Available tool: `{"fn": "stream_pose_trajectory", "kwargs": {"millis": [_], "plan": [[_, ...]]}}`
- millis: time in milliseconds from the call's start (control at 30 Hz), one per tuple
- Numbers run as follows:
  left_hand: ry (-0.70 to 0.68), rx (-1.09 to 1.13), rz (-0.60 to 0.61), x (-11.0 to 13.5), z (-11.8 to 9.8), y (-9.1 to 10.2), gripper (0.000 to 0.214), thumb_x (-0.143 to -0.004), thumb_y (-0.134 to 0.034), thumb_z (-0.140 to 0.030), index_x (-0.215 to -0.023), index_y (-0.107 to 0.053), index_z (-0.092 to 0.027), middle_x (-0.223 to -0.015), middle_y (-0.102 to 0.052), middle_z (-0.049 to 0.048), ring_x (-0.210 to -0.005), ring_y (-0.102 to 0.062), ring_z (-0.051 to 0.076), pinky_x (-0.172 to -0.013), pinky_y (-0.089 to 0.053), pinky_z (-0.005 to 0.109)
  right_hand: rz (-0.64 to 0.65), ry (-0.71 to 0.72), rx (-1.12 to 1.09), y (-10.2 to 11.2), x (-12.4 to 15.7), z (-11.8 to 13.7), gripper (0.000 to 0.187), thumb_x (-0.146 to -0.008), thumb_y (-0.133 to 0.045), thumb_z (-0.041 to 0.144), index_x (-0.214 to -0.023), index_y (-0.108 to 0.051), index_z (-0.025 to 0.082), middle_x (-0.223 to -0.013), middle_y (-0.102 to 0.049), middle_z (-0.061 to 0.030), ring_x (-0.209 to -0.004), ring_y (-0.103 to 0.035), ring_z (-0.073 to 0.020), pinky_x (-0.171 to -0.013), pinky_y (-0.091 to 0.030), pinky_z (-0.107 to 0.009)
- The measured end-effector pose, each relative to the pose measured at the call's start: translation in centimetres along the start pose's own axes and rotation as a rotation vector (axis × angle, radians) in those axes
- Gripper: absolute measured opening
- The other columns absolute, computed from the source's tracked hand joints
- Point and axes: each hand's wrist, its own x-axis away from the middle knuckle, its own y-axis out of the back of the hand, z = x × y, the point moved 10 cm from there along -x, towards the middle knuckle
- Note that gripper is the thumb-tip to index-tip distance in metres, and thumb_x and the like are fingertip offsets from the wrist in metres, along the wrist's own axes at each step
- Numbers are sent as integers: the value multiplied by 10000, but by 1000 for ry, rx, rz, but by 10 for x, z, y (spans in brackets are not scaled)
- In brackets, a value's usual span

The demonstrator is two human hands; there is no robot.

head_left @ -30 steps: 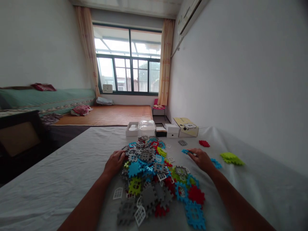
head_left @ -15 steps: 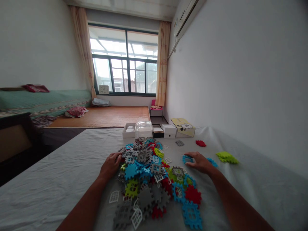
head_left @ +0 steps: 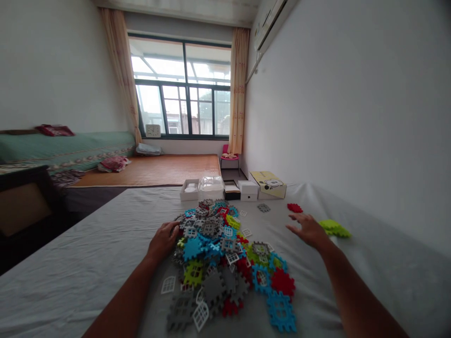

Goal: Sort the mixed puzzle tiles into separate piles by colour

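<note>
Several interlocking plastic tiles form a heap (head_left: 211,234) in blue, grey, red and green, with small white window pieces among them. My left hand (head_left: 164,239) lies against the heap's left edge, its fingers loosely bent and touching tiles; the fingertips are partly hidden, and no held tile shows. On the right, my right hand (head_left: 308,230) is over the cloth with fingers apart and nothing visibly held. Just beyond its fingers is a red tile (head_left: 295,207), and green tiles (head_left: 334,228) lie to its right. A grey tile (head_left: 263,207) rests farther left.
A row of boxes stands behind the heap: a white box (head_left: 189,190), a clear plastic container (head_left: 211,188), a black-edged box (head_left: 232,190), another white box (head_left: 248,191) and a yellow box (head_left: 269,185). The grey cloth (head_left: 95,244) covers the table. A wall (head_left: 352,117) borders the right side.
My right hand has moved right and slightly away from me, its fingers spreading. The blue tiles at that hand are no longer visible. My left hand stays at the heap.
</note>
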Motion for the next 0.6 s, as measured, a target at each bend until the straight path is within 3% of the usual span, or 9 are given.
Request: {"fn": "stream_pose_trajectory", "kwargs": {"millis": [133,233,300,433,600], "plan": [[-9,-16,-5,0,-1,0,451,-852,-340,-384,-1095,-634,-143,-1109,-620,103,-1047,-575,220,-931,-428,323,347,367,-391,-32,22,93,497,-729,-626,518,-1143,-617,244,-1119,-637,-69,-966,-593,-208,-771,-504,-300],[-15,-22,-2,-1,0,-1,458,-857,-330,-390,-1102,-629,-144,-1113,-614,102,-1050,-574,219,-942,-420,323,447,464,-443,-49,35,125,501,-693,-674,507,-1123,-636,252,-1070,-643,-58,-941,-594,-204,-764,-501,-296],[-18,-22,5,-1,0,-2,463,-861,-324,-395,-1106,-625,-144,-1119,-609,102,-1056,-571,218,-950,-414,322,374,439,-458,-51,30,128,476,-729,-640,500,-1129,-634,241,-1066,-640,-67,-940,-591,-207,-757,-500,-301],[-20,-12,1,-1,0,-3,462,-860,-329,-395,-1104,-628,-140,-1117,-611,105,-1065,-566,221,-953,-411,318,216,332,-463,-41,15,110,479,-772,-585,500,-1166,-595,228,-1174,-596,-85,-1062,-538,-234,-784,-488,-310],[-25,0,-19,1,0,-1,431,-859,-350,-381,-1095,-632,-155,-1112,-619,96,-1062,-567,214,-943,-417,315,523,293,-385,-50,28,81,347,-709,-660,468,-892,-662,173,-832,-666,-45,-768,-598,-177,-710,-474,-275]]}}
